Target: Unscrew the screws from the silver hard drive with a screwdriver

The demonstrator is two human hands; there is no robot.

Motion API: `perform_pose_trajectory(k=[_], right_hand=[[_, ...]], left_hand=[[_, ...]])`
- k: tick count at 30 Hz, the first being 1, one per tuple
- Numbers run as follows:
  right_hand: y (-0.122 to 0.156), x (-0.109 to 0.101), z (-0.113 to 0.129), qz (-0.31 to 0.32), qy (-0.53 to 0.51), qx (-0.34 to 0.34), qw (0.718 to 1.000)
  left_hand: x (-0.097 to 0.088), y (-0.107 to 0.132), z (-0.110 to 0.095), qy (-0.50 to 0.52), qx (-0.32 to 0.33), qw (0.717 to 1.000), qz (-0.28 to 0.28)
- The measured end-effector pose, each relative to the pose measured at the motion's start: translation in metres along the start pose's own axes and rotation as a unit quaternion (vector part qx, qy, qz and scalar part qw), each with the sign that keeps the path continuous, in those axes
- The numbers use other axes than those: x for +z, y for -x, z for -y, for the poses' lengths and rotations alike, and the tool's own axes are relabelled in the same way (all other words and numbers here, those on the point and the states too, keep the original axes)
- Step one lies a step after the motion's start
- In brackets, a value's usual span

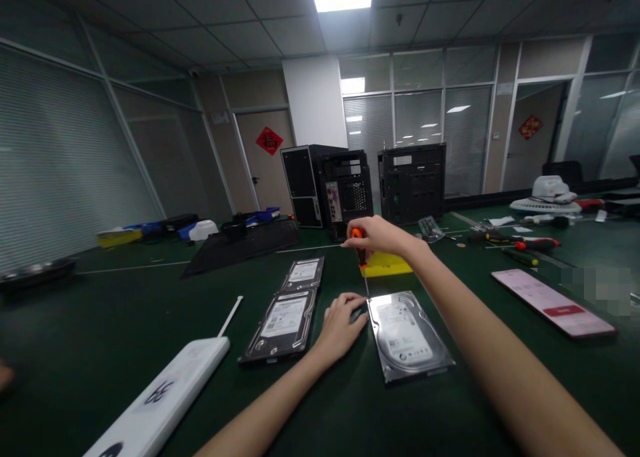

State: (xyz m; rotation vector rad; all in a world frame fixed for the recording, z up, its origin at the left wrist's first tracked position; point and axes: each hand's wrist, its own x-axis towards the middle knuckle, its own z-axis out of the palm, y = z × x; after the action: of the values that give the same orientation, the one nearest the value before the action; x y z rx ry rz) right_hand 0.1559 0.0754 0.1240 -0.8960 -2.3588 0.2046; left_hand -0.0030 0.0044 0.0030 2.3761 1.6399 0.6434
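Observation:
A silver hard drive lies flat on the green table in front of me. My right hand is closed round the orange and black handle of a screwdriver. It stands upright with its thin shaft reaching down to the drive's far left corner. My left hand rests on the table against the drive's left edge, fingers curled and touching it. Two more hard drives lie in a row to the left.
A white power bank with a cable lies near left. A yellow tray sits behind the drive. A phone and screwdrivers lie right. Two open computer cases and a black panel stand farther back.

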Motion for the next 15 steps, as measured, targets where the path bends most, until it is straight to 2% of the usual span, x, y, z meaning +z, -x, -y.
perform_pose_trajectory(k=[4, 7, 10, 15], right_hand=[[0.002, -0.002, -0.002, 0.021, -0.018, 0.055, 0.998], [0.004, -0.008, -0.001, 0.064, -0.069, 0.098, 0.991], [0.006, -0.013, 0.001, 0.082, -0.100, 0.079, 0.988], [0.006, -0.011, 0.003, 0.029, -0.041, 0.028, 0.998]], left_hand=[[0.000, 0.001, 0.000, -0.003, -0.001, 1.000, 0.002], [-0.001, 0.001, 0.000, -0.004, -0.006, 1.000, 0.010], [-0.001, 0.000, 0.000, -0.002, -0.005, 1.000, 0.013], [0.001, -0.002, 0.002, 0.012, -0.002, 1.000, -0.001]])
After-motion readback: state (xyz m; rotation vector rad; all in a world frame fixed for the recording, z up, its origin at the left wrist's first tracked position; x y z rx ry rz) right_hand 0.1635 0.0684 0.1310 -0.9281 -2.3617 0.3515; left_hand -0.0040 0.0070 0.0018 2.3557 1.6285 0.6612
